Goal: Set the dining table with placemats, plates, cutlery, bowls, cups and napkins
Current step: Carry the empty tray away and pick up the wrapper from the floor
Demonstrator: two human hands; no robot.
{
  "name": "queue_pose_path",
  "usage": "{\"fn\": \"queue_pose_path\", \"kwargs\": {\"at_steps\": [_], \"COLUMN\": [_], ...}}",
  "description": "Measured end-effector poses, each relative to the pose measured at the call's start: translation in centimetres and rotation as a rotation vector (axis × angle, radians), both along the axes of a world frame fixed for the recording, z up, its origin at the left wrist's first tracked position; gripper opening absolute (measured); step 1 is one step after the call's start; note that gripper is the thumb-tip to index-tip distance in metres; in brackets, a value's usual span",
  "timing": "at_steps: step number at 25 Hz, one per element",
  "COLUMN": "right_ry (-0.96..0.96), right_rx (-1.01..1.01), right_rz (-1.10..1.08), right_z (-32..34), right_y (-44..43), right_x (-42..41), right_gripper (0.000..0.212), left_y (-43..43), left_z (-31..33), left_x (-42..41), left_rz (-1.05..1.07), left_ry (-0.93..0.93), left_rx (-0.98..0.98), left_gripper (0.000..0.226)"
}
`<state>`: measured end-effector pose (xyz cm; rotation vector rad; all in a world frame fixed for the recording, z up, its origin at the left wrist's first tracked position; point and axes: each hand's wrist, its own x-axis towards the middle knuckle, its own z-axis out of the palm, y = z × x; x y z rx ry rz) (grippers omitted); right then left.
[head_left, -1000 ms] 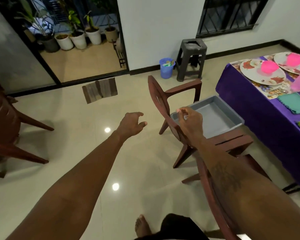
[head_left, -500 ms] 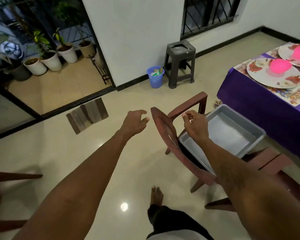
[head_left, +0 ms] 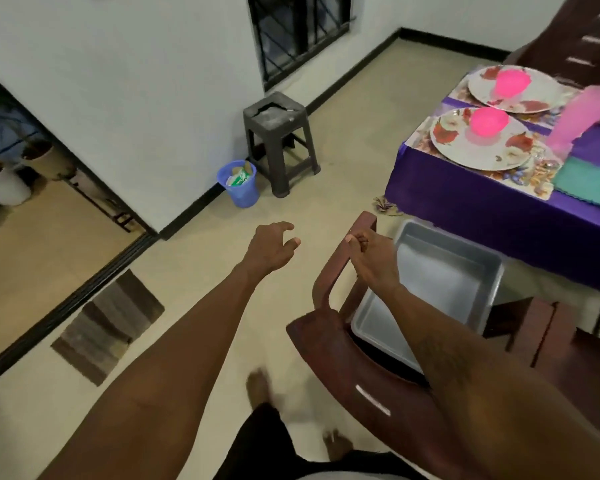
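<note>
Two hands: R hand [head_left: 373, 259] grips glossy brown chair [head_left: 336, 358] arm, L hand [head_left: 271, 249] loosely curled midair.

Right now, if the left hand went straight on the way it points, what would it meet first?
Probably nothing: left hand points over bare beige floor tiles, between the dark grey plastic stool and purple-clothed table. Depth is unclear.

White walls [head_left: 136, 81] with black skirting [head_left: 354, 75] meet a pale floor [head_left: 187, 271]. A dark stool [head_left: 278, 140] stands below the barred window [head_left: 298, 36], a blue bin [head_left: 239, 184] just beside it. A striped mat [head_left: 108, 327] lies near the doorway [head_left: 32, 244]; a brown chair [head_left: 329, 344] stands nearest
</note>
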<state>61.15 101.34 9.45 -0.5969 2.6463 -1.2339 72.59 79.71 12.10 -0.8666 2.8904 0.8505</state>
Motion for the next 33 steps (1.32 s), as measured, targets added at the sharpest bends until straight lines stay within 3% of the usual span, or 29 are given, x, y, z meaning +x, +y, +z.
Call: {"fn": "queue_pose_path", "kwargs": {"at_steps": [8,10,12,15,17,21,24,27,30,33], "right_ry": [-0.048,-0.071,-0.110,-0.167,-0.215,-0.315,-0.393,-0.468,-0.482,-0.413], "right_rx": [0.006,0.016,0.016,-0.016,-0.056,-0.118,-0.117,-0.094,0.060,0.133], "right_rz": [-0.531,-0.659,-0.783,-0.994,-1.112,-1.320,-1.442,-1.505,-1.515,-1.441], "right_z": [-3.5,-3.4,-4.0,-6.1,-7.5,-10.8,-14.4,-18.1,-20.8,-23.3], "right_y": [-4.5,-4.6,-3.9,-2.0,-0.6,3.2,6.6,9.5,12.8,15.7], "right_x": [-4.0,-4.1,-3.7,-3.2,-2.8,-2.5,-2.2,-2.0,-2.7,-3.8], "right_gripper": [0.023,0.021,0.019,0.018,0.019,0.019,0.021,0.029,0.037,0.040], "left_y": [-3.0,-1.8,0.4,4.6,6.8,9.9,12.0,12.8,13.8,14.6], "left_z": [-2.1,-2.6,-3.2,-4.8,-7.3,-13.8,-18.9,-23.3,-27.6,-30.0], "left_x": [-15.4,-17.9,-19.6,-20.9,-21.6,-21.9,-22.0,-22.0,-23.0,-24.1], "left_rz": [-0.333,-0.421,-0.501,-0.566,-0.559,-0.461,-0.361,-0.313,-0.314,-0.284], "left_ry": [-0.031,-0.083,-0.088,-0.130,-0.204,-0.363,-0.426,-0.472,-0.518,-0.508], "left_rx": [0.189,0.233,0.270,0.359,0.432,0.411,0.415,0.392,0.357,0.300], "left_gripper": [0.045,0.035,0.008,0.014,0.018,0.048,0.046,0.042,0.049,0.050]}}
